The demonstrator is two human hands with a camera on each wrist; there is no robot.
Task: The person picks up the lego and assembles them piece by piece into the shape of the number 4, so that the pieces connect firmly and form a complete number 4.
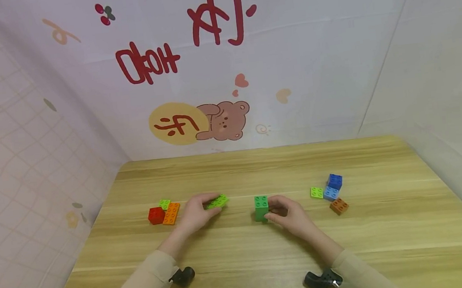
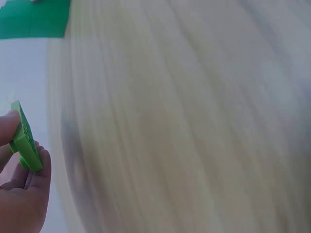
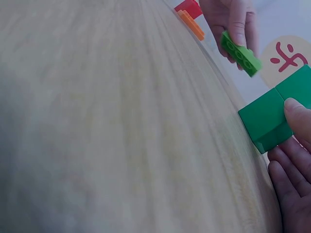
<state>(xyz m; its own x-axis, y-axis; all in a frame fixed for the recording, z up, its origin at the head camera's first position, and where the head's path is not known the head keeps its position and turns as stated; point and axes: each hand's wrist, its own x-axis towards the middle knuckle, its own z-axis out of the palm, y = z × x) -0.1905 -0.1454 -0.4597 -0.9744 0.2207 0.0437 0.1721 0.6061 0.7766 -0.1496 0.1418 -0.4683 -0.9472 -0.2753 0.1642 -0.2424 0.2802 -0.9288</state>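
Head view shows the left hand [image 1: 197, 211] pinching a lime-green studded toy plate [image 1: 220, 201] over the wooden surface [image 1: 236, 262]. Well apart to its right, the right hand [image 1: 291, 216] grips an upright stack of two green toy bricks [image 1: 261, 212].

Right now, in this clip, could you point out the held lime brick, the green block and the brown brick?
Held lime brick [image 1: 219, 201]: head view, on its studded top.
Green block [image 1: 261, 214]: head view, on its front side.
Brown brick [image 1: 340, 205]: head view, on its studded top.
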